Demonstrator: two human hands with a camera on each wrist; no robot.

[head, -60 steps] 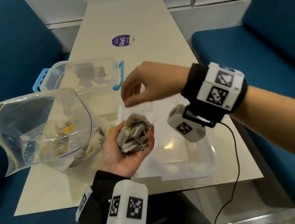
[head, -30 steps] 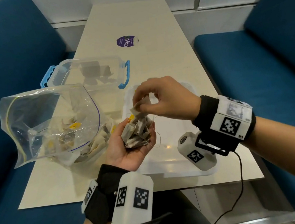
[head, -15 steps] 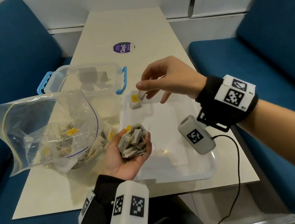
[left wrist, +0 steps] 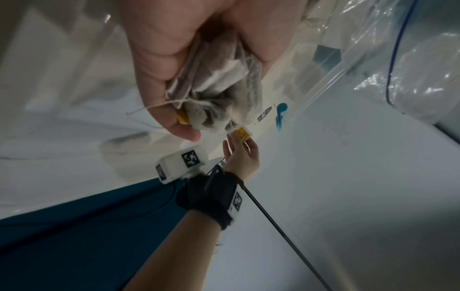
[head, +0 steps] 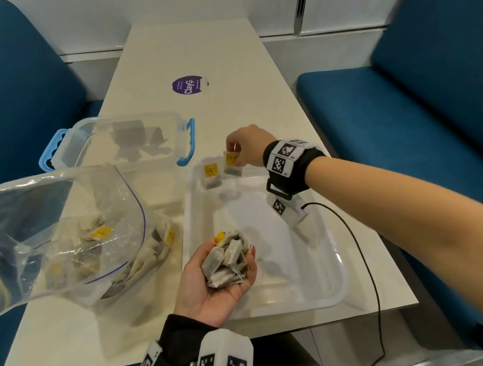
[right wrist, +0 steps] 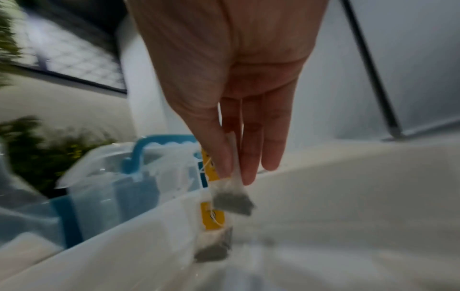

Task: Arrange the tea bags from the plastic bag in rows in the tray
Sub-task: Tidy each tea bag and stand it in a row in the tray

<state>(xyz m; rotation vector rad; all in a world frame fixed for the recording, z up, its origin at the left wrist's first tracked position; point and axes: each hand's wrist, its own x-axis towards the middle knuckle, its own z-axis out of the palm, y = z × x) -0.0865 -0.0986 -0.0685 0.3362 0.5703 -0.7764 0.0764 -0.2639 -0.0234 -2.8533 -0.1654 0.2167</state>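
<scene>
From the head view, my right hand [head: 247, 145] pinches a tea bag [head: 231, 163] at the far edge of the tray [head: 332, 266], just beside a placed tea bag [head: 211, 176]; my left hand [head: 212, 280] cups a clump of tea bags [head: 226, 259] over the near edge. The plastic bag [head: 57, 232] lies on the pale table [head: 187, 49] between blue seats [head: 425, 105]. My left wrist view shows fingers curled around the clump. My right wrist view shows thumb and fingertips [right wrist: 248, 175] gripping the bag's top, its body hanging below.
</scene>
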